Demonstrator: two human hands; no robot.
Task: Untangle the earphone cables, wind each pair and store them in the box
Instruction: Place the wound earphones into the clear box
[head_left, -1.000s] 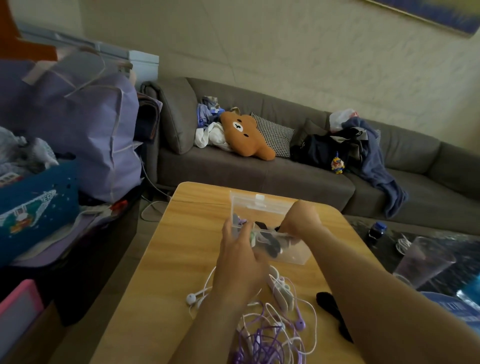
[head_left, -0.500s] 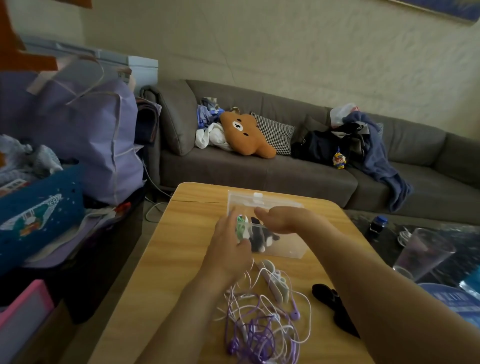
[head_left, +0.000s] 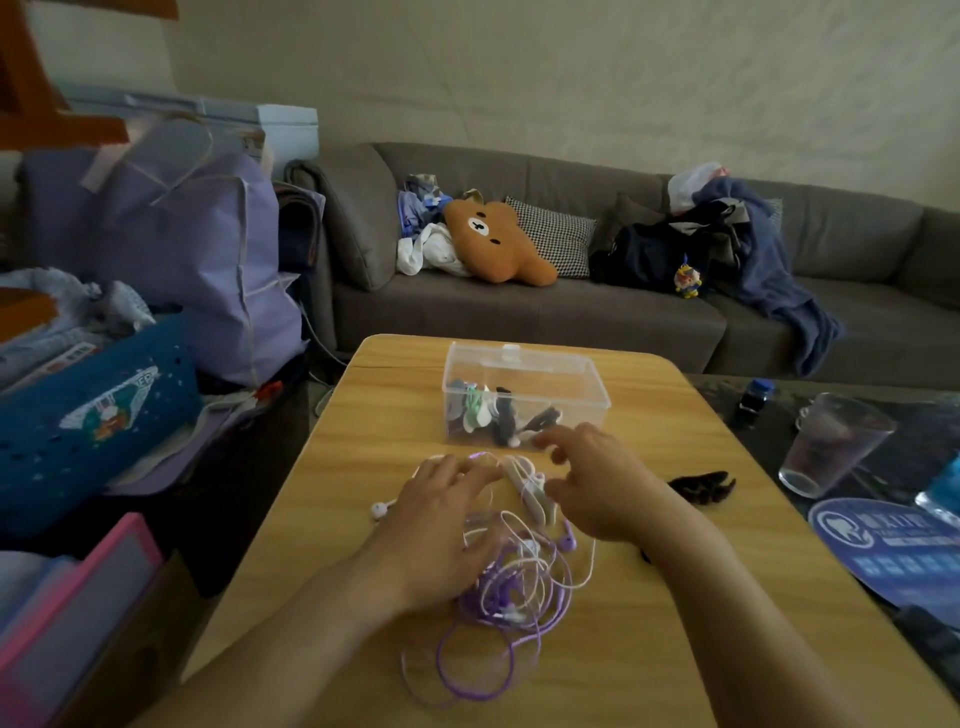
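Earphones (head_left: 511, 582), purple and white, lie tangled on the table (head_left: 363, 457); several wound pairs sit in the clear box (head_left: 524, 397). Left hand (head_left: 447, 525) and right hand (head_left: 597, 483) hover spread, gripping nothing.

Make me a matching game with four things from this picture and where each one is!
Things:
1. clear box
2. teddy bear cushion
3. drinking glass
4. tangled purple and white earphone cables

Places:
A. on the grey sofa
B. on the wooden table, under the two hands
C. on the dark table at the right
D. on the wooden table, beyond the hands

Pairs: 1-D, 2-A, 3-C, 4-B
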